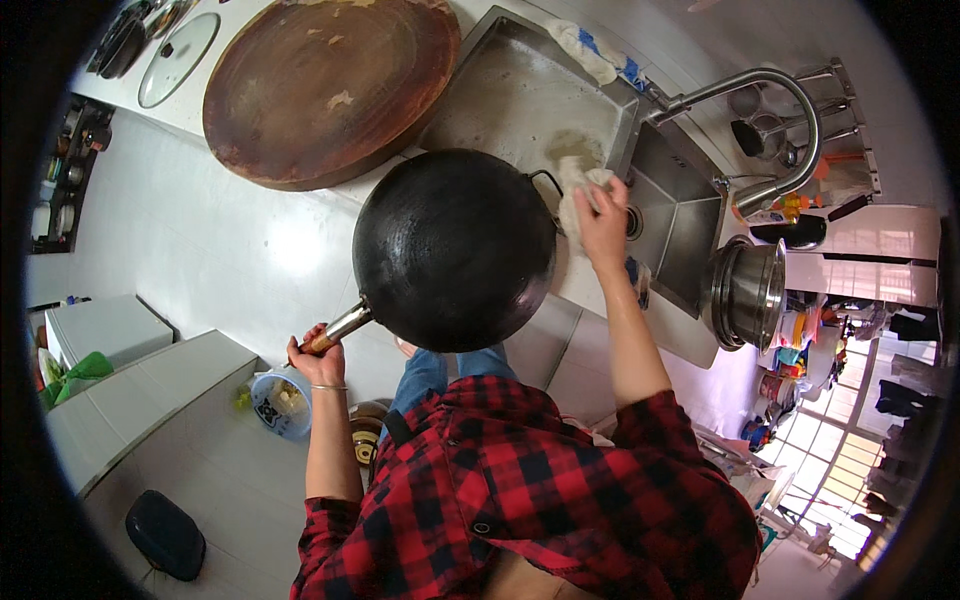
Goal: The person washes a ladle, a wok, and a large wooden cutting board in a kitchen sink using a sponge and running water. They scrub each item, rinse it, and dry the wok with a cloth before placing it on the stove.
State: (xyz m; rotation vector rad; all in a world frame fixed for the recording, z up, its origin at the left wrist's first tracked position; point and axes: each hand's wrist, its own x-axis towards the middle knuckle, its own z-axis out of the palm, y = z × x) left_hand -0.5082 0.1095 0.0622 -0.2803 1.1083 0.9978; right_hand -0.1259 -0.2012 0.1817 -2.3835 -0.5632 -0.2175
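A black wok is held up in front of me, over the counter's edge by the sink. My left hand is closed around its wooden-ended handle. On the opposite side, my right hand grips a pale, damp-looking cloth beside the wok's wire loop handle. The cloth overlaps that loop in view and hides part of it. Behind the wok lies a wet stainless steel sink, whose deeper basin is to the right of my right hand.
A large round wooden chopping board stands left of the sink, with a glass lid beyond it. A curved faucet arches over the basin. Steel pots stand at the right. A blue bin is below my left hand.
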